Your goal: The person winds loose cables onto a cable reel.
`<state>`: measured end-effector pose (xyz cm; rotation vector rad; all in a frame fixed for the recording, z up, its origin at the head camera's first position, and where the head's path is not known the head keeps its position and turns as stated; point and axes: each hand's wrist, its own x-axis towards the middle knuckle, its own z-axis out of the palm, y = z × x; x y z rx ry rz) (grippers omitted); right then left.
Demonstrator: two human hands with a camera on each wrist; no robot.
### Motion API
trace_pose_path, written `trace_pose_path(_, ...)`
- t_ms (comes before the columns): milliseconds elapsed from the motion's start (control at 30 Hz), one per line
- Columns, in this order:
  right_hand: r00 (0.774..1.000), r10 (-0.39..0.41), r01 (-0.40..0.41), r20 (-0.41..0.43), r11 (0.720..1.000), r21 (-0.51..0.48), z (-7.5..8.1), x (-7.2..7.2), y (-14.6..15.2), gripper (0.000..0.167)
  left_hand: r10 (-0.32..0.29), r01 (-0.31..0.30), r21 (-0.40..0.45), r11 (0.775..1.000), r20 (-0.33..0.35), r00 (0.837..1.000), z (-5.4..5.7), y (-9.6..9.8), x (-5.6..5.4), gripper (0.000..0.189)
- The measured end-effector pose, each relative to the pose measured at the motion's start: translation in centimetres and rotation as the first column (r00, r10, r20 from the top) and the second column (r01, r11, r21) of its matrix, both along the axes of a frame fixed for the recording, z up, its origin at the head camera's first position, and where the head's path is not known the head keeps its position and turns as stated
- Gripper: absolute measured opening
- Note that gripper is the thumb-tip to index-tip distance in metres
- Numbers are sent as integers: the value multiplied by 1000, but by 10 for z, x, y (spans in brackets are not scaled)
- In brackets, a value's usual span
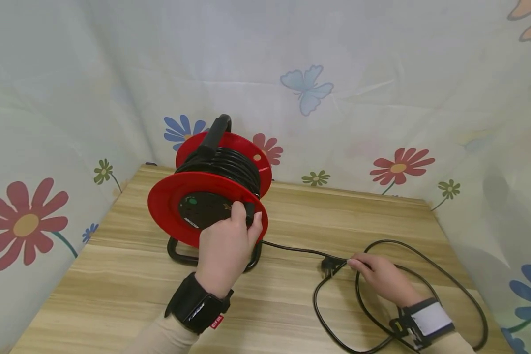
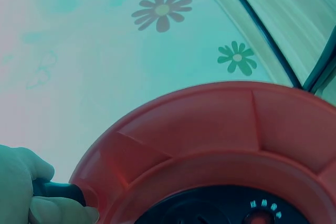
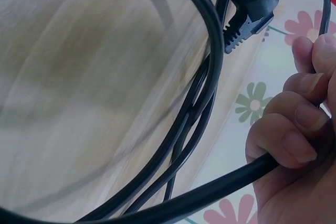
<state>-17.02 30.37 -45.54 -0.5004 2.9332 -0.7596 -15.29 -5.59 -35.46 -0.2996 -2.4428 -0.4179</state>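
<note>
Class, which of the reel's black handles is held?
The small knob on the near red disc, gripped by the left hand; the larger top handle is untouched.

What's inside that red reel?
Black cable is wound between the two red discs. Its outer turns cover whatever lies deeper, so the middle can't be seen.

Flowered curtain (image 1: 230,54) around wooden table (image 1: 279,295)

The left hand (image 1: 227,247) grips, thumb and fingers bent. The right hand (image 1: 386,278) curls its fingers inward.
</note>
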Motion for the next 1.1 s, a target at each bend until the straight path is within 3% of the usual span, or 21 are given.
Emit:
trace_pose_path(233,999,-37,37,34,999,5,3,1,-2,35,-12,12,-16,1000,-18,1000,-8,12,1,33)
trace_pose_path(600,1000,-16,16,16,1000,3,4,2,-1,29,-38,39,-27,999,9,999,-19,25,3,34)
trace_pose_path(800,989,-114,120,89,991,-54,18,7,12,39,-51,51,2,999,13,999,-22,25,3,34)
trace_pose_path(933,986,-166,166,3,985,-58,34,10,25,34,-43,42,20,999,36,998,-27,21,3,34)
trace_pose_path(1100,975,-157,165,-155,986,39,54,11,42,27,-31,29,30,999,61,998,-32,15,2,34)
